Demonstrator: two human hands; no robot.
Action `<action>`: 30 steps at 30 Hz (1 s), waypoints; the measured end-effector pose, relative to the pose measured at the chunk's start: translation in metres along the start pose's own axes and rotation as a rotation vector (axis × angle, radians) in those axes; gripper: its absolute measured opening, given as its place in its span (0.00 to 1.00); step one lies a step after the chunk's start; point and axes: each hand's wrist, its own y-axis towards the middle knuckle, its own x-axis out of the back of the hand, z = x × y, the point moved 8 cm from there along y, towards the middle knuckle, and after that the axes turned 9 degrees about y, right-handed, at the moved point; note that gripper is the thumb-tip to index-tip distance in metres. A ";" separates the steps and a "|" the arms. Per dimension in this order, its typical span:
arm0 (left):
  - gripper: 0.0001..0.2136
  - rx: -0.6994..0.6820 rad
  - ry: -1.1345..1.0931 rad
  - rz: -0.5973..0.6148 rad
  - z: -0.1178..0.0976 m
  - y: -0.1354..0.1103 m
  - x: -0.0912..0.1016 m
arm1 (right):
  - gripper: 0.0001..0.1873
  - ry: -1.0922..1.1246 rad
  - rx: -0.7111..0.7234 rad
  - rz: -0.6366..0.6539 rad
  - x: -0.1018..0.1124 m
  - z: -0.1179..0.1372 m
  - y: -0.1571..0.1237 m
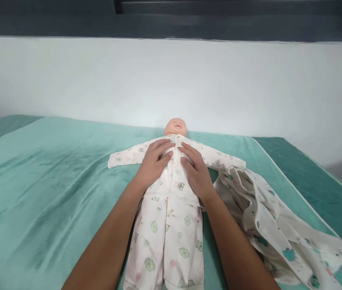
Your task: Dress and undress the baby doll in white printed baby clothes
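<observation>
A baby doll (175, 127) lies on its back in the middle, head toward the wall, dressed in a white printed jacket (180, 187) and matching trousers (183, 245). Both sleeves stretch out sideways. My left hand (155, 161) rests flat on the left side of the doll's chest, fingers extended. On the right side of the chest lies my right hand (195, 169), its fingers likewise extended. A row of buttons on the jacket front shows between my hands. Neither hand grips anything.
Crumpled white baby clothes (258, 217) with green prints lie to the right, touching the doll's right-hand sleeve. A green plush sheet (53, 181) with folds covers the bed. Behind it rises a white wall (98, 76) with a dark ledge (219, 26) above.
</observation>
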 end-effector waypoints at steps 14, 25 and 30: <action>0.17 -0.024 0.063 0.051 0.000 0.005 -0.004 | 0.15 -0.015 -0.006 0.041 -0.001 -0.006 0.010; 0.16 -0.073 0.090 0.052 -0.006 0.002 -0.004 | 0.22 -0.133 -0.029 0.104 -0.006 -0.004 0.013; 0.16 -0.034 0.028 0.007 -0.001 0.001 -0.002 | 0.15 -0.175 -0.050 0.069 -0.004 -0.005 0.027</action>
